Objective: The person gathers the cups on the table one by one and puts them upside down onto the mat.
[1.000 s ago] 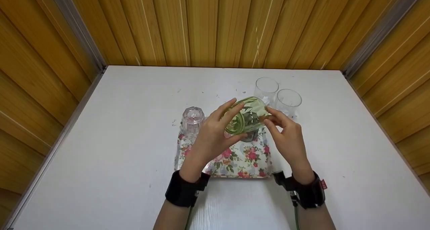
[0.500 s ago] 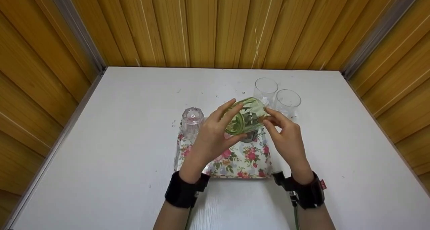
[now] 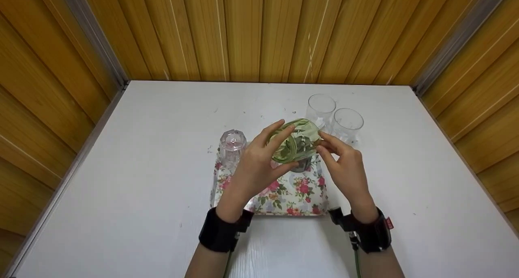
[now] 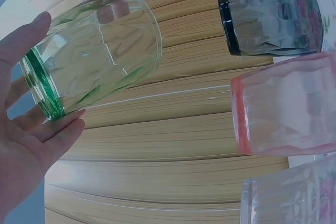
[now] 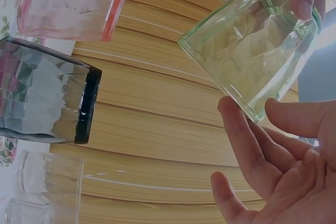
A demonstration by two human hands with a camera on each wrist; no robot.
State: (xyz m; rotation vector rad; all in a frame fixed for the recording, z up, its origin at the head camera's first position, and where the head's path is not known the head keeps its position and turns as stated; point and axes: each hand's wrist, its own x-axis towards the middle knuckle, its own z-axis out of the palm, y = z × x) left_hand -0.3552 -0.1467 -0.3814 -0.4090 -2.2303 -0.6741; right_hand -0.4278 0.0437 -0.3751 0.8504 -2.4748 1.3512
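A light green-tinted glass [image 3: 305, 142] is held tilted in the air above the floral tray [image 3: 279, 199]. My left hand [image 3: 257, 158] grips it around its thick green base [image 4: 44, 85], thumb on one side and fingers on the other. At the rim, the thumb and forefinger of my right hand [image 3: 346, 166] pinch the edge [image 5: 231, 95]. Below and behind it, a dark grey glass [image 5: 42, 93] stands upside down on the tray. Beside that is an upturned pink glass [image 4: 286, 108], mostly hidden by my left hand in the head view.
An upturned clear glass [image 3: 233, 146] stands at the tray's back left corner. Two clear glasses, one farther back [image 3: 321, 107] and one nearer [image 3: 348, 123], stand upright on the white table [image 3: 162, 148] behind my right hand. Wood-patterned panels [image 3: 243, 34] enclose the table.
The green glass has turned slightly in my hands, and my right fingertips have shifted a little to the left with its rim. The other glasses and the tray stay where they were.
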